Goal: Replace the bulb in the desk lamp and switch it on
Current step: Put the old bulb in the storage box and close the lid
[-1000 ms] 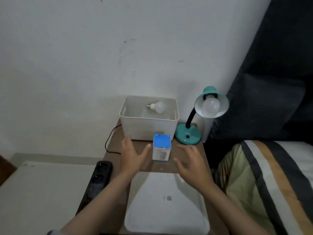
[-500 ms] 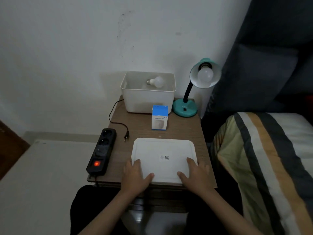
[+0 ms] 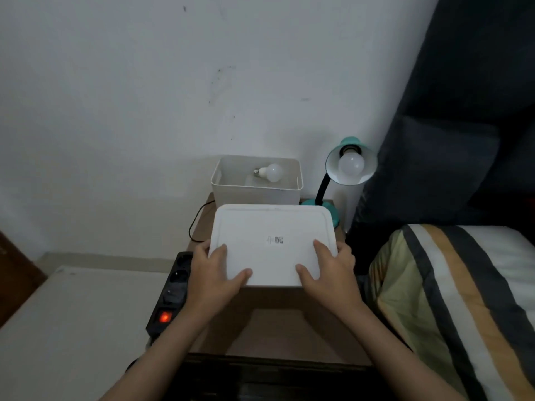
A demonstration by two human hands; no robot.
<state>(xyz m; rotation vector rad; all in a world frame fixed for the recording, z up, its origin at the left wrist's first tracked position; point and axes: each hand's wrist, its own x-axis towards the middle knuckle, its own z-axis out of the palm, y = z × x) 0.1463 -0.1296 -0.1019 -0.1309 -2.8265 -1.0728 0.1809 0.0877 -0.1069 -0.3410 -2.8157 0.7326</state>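
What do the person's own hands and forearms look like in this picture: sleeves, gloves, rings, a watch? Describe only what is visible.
Both the left hand and the right hand are bare, with no gloves. No ring shows on the fingers and no watch or band at either wrist. The forearms are uncovered down to the picture's bottom edge, so no sleeve is visible.

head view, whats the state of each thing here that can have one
lid: off the bin, held up by both hands
left hand: gripping lid
right hand: gripping lid
bin: open, loose bulb inside
desk lamp: unlit, bulb fitted
power strip: switch glowing red
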